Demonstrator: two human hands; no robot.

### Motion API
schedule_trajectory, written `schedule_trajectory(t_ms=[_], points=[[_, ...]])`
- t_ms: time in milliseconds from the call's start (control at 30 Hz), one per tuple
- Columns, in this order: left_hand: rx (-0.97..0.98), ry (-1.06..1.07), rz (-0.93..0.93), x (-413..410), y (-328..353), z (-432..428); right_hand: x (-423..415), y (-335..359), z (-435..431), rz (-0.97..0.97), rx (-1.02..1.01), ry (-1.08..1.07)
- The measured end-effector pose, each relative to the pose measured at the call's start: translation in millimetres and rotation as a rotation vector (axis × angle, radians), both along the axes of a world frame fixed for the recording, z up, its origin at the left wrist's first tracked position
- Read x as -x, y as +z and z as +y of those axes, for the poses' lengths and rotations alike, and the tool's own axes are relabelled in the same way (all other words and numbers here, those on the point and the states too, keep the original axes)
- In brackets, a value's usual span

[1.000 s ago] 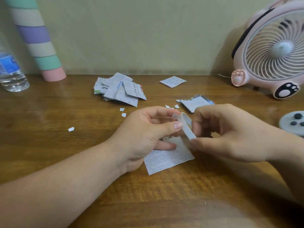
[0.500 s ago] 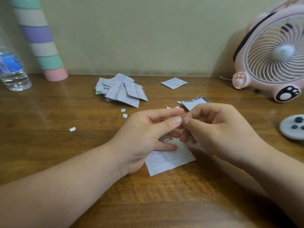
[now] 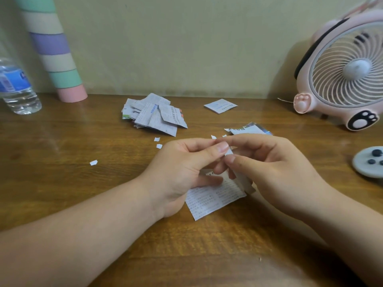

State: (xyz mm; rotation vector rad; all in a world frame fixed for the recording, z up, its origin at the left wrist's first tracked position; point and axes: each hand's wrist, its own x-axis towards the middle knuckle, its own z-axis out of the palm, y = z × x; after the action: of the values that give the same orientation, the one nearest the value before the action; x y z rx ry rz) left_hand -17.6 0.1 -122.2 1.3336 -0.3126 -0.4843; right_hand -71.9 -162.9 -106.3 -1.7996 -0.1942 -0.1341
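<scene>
I pinch the paper strip (image 3: 240,179) at its upper end, thumb and forefinger of my left hand (image 3: 182,172) meeting those of my right hand (image 3: 275,172); my other fingers curl loosely. The strip's long axis slants from the pinch down, rightward and toward me, and its lower end is just beside the right edge of the printed sheet (image 3: 209,200) (flat on the table (image 3: 62,183), under my left fingers). Far left, the water bottle (image 3: 17,88) holds clear water.

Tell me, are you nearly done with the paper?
Partly. A pile of paper pieces already lies at the back. The left hand and right hand pinch a strip now. A printed sheet under the hands looks left to do.
</scene>
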Motion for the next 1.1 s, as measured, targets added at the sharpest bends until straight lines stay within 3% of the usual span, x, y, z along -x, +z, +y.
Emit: schedule_trajectory(t_ms=[433, 733, 1100], points=[[0.130, 0.041, 0.054, -0.6, -1.2, -1.2, -3.4, -7.4, 0.6, -0.022, 0.035, -0.004], [0.125, 0.077, 0.066, 0.4, -2.0, -1.4, -7.3, -5.8, 1.1, 0.099, 0.051, -0.087], [0.107, 0.093, 0.041, 3.7, -0.5, -3.5, -4.1, -2.9, 3.9, 0.072, -0.031, -0.148]])
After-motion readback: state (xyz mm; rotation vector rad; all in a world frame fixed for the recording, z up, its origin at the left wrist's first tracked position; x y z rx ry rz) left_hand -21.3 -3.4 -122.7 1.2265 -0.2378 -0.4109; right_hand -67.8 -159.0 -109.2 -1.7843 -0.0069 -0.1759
